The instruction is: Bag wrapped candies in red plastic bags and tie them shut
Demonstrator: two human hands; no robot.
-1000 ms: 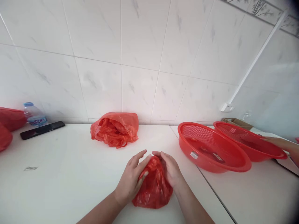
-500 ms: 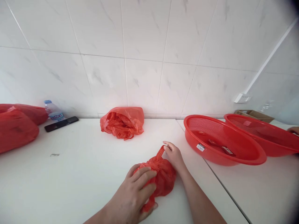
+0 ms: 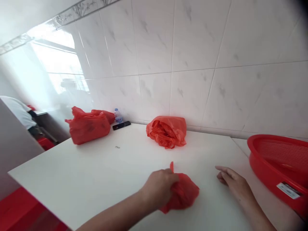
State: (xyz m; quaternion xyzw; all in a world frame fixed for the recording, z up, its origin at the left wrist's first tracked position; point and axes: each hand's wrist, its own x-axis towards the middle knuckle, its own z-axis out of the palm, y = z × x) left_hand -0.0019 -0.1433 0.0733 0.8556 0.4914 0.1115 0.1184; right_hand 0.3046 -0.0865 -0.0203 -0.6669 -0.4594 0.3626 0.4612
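Note:
A small filled red plastic bag [image 3: 185, 194] is on or just over the white table, its upper part bunched in my left hand [image 3: 158, 186]. One end of the bag pokes up above my knuckles. What the bag contains cannot be made out. My right hand [image 3: 234, 181] is off to the right, apart from the bag and holding nothing. Its index finger points out, and the other fingers are loosely bent. Behind the hands, near the wall, lies a crumpled red plastic bag [image 3: 167, 131] with its mouth facing me.
On the white table [image 3: 101, 179], a red basket [image 3: 271, 171] with a label stands at the right. Towards the back left are a bulky red bag [image 3: 90, 130], a water bottle [image 3: 117, 116] and a black phone [image 3: 121, 125]. A person in a white top [image 3: 18, 112] is at the far left.
My right hand has let go of the bag and moved right. My left hand now grips its gathered top. The view has swung left, bringing the table's left edge into sight.

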